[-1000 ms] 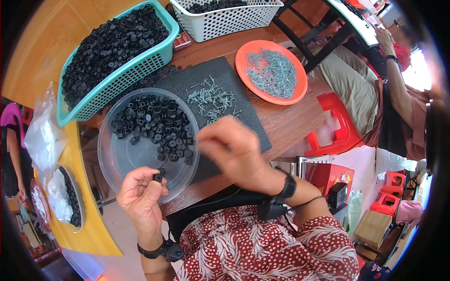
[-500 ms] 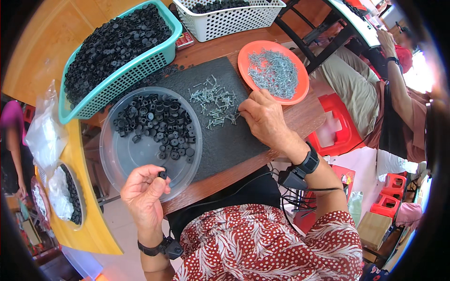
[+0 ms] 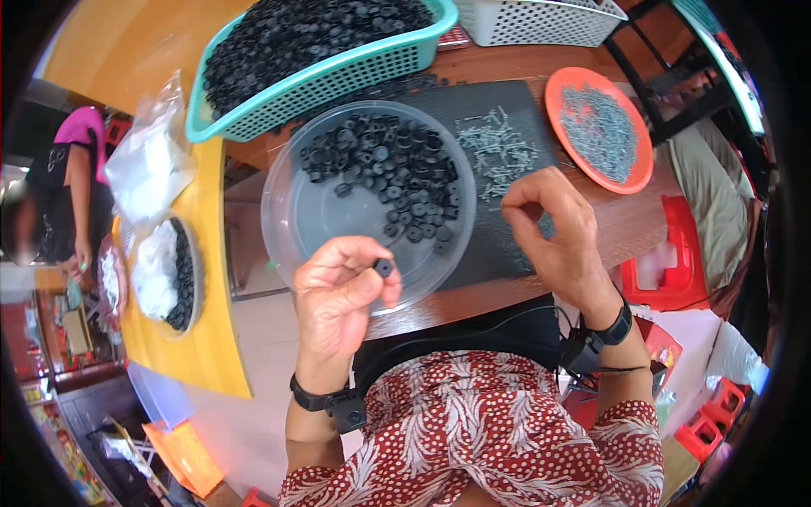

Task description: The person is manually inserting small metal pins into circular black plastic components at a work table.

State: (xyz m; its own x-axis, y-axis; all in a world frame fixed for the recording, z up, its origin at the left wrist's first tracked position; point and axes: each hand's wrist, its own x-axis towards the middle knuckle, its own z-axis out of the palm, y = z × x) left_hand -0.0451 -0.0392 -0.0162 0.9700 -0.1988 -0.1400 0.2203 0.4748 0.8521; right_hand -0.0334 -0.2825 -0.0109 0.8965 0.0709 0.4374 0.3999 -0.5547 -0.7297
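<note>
Left hand (image 3: 338, 296) pinching black part (image 3: 383, 268), near clear tub (image 3: 314, 221), right hand (image 3: 557, 232) beside loose metal fasteners (image 3: 498, 152)

A red stool (image 3: 691, 264) stands at right; lower left sits what may be an orange box (image 3: 187, 459).

Black mat (image 3: 493, 232) on brown table (image 3: 621, 213)

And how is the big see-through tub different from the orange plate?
The tub is clear, but the plate is orange. The tub looks bigger, with taller sides; the plate is smaller and shallow. The tub holds black pieces, while the plate holds silvery metal pieces. Both are round.
</note>
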